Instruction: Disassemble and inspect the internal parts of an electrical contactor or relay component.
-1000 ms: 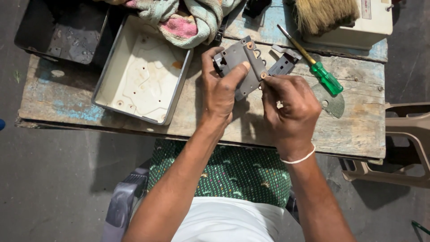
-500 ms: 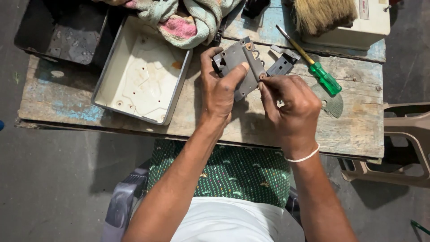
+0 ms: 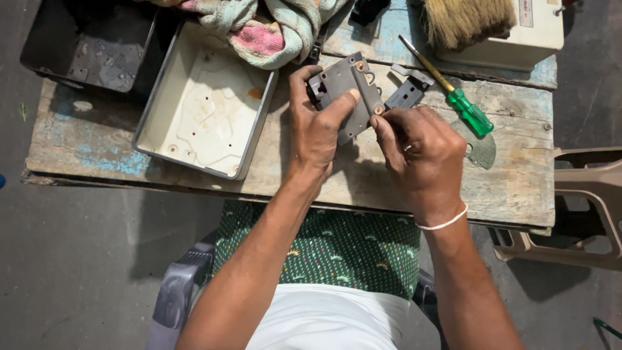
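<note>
head view | left hand (image 3: 317,133) clasps grey plate (image 3: 346,91), long axis tilted up-left | right hand (image 3: 421,152) pinches its lower-right edge | screwdriver (image 3: 453,97) lies just right

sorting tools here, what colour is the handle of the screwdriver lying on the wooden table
Translucent green, on the screwdriver with a yellowish metal shaft, right of the person's right hand; the head view shows it best.

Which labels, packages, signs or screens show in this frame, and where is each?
Label: on the cream box at the bench's top right corner, behind the brush; a narrow pale strip with small red print, cut off by the frame edge.
No packages, signs or screens show.
</note>
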